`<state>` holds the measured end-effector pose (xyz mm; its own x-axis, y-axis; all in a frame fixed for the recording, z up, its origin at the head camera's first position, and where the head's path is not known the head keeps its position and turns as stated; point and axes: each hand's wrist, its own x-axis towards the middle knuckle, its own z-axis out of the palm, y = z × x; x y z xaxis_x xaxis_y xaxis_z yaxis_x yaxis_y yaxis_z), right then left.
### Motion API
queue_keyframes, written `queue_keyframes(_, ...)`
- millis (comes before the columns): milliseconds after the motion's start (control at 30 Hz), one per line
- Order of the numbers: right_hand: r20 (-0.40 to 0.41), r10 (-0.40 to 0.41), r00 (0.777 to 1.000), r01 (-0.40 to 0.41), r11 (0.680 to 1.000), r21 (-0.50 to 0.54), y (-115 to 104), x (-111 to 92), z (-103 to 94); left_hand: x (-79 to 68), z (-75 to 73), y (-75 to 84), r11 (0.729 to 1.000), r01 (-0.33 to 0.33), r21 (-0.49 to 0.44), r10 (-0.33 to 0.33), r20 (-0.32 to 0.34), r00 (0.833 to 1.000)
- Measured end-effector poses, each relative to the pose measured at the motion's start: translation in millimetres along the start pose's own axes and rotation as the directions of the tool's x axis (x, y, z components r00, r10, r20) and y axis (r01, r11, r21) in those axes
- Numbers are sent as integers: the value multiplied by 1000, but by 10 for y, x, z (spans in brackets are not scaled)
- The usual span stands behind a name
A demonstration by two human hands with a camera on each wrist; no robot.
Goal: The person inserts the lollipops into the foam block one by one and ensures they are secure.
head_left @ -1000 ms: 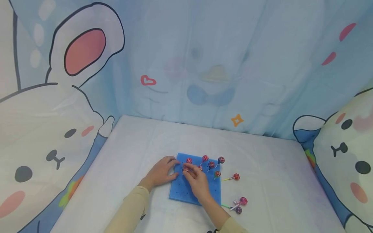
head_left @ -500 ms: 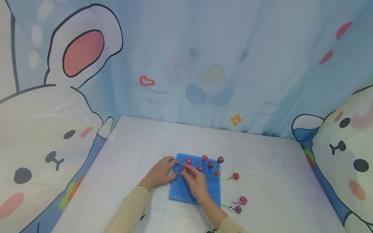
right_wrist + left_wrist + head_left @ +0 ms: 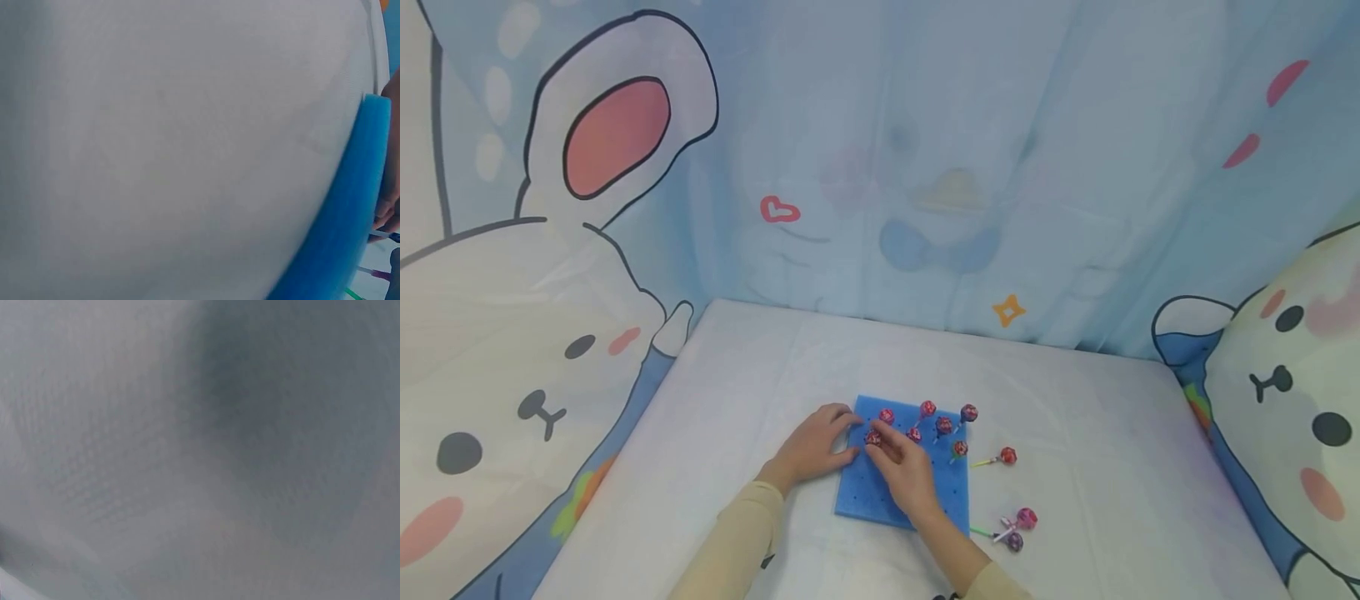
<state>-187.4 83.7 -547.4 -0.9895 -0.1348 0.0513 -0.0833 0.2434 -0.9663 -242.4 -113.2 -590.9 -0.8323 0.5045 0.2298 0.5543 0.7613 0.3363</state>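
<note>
A square blue foam board (image 3: 868, 498) dotted with small holes lies on the table. My right hand (image 3: 910, 477) reaches over it and pinches a red-wrapped lollipop (image 3: 872, 438) near the board's left side; the fingers hide its stick. My left hand (image 3: 811, 443) rests at the board's left edge, thumb and fingertips touching it. Several other lollipops stand in the board's far and right part, among them a red one (image 3: 887, 414) just beyond the pinched one and a dark one (image 3: 969, 412) at the far right corner. The right wrist view catches the board's thick side (image 3: 340, 206).
On the white-covered table (image 3: 1097, 467), right of the board, lies a red lollipop (image 3: 1008, 456) with a yellow stick. Nearer, a pink lollipop (image 3: 1027, 518) lies crossed with a purple one (image 3: 1015, 542). A printed blue curtain (image 3: 850, 125) closes off the back. The left wrist view shows only blurred grey.
The right hand and its lollipop have shifted slightly left over the board. The left hand stays at the board's edge.
</note>
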Motion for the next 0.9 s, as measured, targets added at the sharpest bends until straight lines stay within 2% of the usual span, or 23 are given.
queue_keyframes(233, 15, -80, 997, 81, 996, -36, -118, -19, -128, -16, 36, -20, 1000, -20, 4, 20, -21, 1000)
queue_keyframes(500, 8, -74, 997, 75, 997, -25, -385, -57, -374, 12, 12, -24, 1000, -13, 19, 13, -11, 1000)
queue_keyframes(733, -65, -102, 993, 102, 995, -2, -514, -13, -693, 4, -12, 4, 1000, 14, 22, -14, 10, 1000)
queue_keyframes(900, -167, -67, 984, 52, 994, -93, -491, 80, -993, -1, -29, 24, 1000, 18, 11, -18, 14, 1000)
